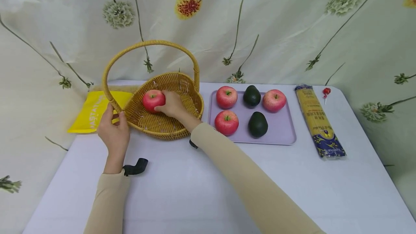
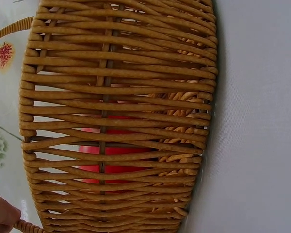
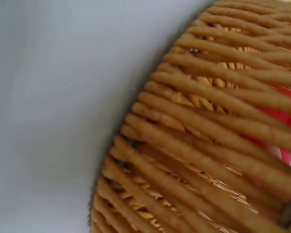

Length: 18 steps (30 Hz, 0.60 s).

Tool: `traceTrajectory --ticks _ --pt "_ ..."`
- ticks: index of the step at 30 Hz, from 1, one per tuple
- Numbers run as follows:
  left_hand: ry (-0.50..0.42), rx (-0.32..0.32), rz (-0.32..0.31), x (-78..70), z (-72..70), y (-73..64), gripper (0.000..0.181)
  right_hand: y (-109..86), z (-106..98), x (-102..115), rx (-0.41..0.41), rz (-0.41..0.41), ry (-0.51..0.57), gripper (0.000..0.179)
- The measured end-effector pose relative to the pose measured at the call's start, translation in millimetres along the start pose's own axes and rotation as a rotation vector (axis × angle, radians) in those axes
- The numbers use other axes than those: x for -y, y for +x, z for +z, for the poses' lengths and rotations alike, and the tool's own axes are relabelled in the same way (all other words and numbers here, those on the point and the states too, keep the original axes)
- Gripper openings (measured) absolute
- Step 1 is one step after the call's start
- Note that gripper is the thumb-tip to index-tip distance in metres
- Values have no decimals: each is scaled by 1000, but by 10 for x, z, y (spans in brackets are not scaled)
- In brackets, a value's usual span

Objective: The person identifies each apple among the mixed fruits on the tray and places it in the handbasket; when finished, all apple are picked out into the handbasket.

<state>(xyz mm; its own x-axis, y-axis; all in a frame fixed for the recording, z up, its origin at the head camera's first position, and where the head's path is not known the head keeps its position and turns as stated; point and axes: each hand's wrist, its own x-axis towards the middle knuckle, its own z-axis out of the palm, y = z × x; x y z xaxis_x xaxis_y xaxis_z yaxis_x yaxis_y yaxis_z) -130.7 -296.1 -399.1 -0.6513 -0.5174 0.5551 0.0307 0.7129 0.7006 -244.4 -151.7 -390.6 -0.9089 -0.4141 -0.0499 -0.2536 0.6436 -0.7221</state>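
the white surface [image 1: 182,183] carries everything, and the wicker basket [image 1: 162,135] sits on it at the left with its arched handle standing up. the basket looks light, so a steady hold on it matters while anything is handled inside. the lilac tray [image 1: 276,133] is just to its right, bearing three apples and two avocados; the right forearm passes near the tray's left edge, so the sleeve is best lifted clear of that fruit. the yellow pasta bag [image 1: 89,114] lies beside the basket's left side, partly behind it, and sliding the basket that way could crumple it.

the left hand [image 1: 113,129] has finger and thumb closed on the handle near its left foot; a light downward hold there should stop tipping better than a pull. the right hand [image 1: 172,104] reaches over the rim, thumb and fingers clasping the right side of the red apple [image 1: 152,101], which is inside the basket, toward its left. whether it bears on the wicker floor i cannot tell. feeling for firm contact before loosening the fingers, then parting them gently, should limit rolling and bruising.
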Motion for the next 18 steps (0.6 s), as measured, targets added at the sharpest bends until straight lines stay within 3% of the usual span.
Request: traceTrajectory --ticks 6,13,18 --pt "3 1 -9 3 10 -2 30 -23 -13 -3 42 -57 -39 65" --pt "11 6 -22 7 6 -1 31 -78 -68 -38 31 -39 61 67" --pt "9 9 -17 13 6 3 31 -174 -155 -58 31 -77 108 67"
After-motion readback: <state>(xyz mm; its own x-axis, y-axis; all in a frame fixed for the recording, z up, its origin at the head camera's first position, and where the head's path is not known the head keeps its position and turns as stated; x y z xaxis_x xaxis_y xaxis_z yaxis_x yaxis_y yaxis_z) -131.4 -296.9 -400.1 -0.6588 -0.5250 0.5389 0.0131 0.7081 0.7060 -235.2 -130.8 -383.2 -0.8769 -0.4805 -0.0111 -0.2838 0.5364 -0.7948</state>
